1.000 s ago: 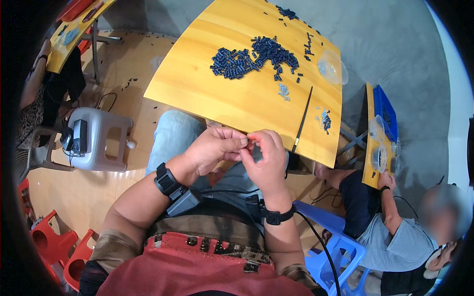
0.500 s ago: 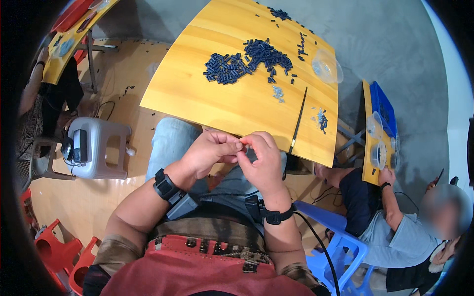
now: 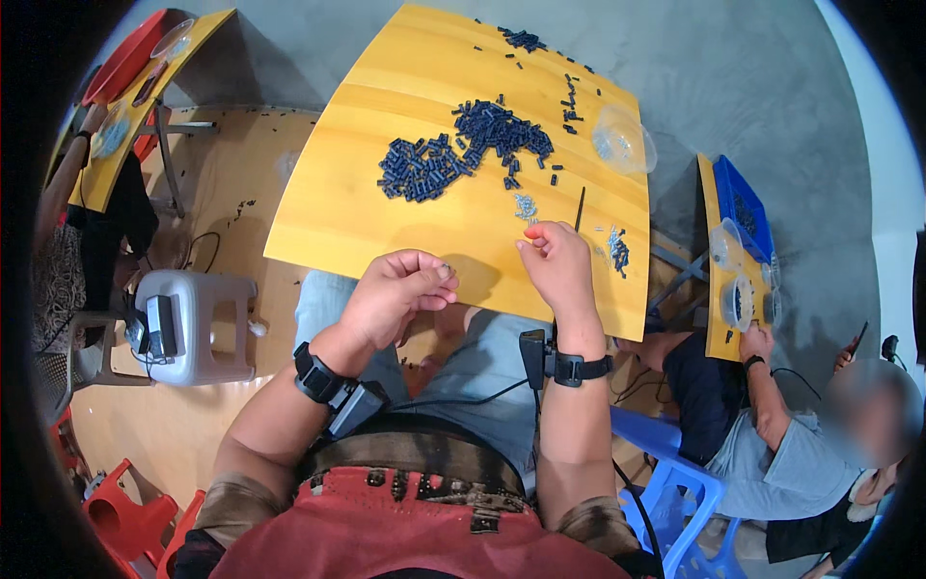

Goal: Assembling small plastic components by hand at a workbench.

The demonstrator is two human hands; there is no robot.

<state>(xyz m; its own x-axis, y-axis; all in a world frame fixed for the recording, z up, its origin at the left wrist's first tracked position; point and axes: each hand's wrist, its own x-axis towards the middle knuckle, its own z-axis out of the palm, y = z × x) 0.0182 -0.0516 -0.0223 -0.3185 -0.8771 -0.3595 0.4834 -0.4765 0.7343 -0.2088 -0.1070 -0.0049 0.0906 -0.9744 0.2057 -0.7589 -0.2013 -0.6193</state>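
My left hand (image 3: 408, 291) is over the table's near edge, thumb and forefinger pinched together. Whatever sits between those fingertips is too small to make out. Farther right, my right hand (image 3: 561, 270) is over the tabletop, fingers loosely curled and thumb apart, with nothing visible in it. Its fingertips are just short of a small pile of silvery pins (image 3: 525, 207). Beyond lie two heaps of short black tubular pieces, a left heap (image 3: 422, 169) and a larger one (image 3: 502, 130). A thin black rod (image 3: 581, 209) lies partly behind my right hand.
A mixed silver-and-black pile (image 3: 618, 253) lies near the yellow table's (image 3: 338, 207) right edge. A clear plastic bowl (image 3: 622, 140) stands behind it. Another person works at a side table (image 3: 719, 328) with a blue tray (image 3: 743, 207). A grey stool (image 3: 193, 328) stands left.
My hands were together at the table edge and have parted. The right hand has moved right and forward over the table; the left stays pinched. The table appears slightly lower and farther left.
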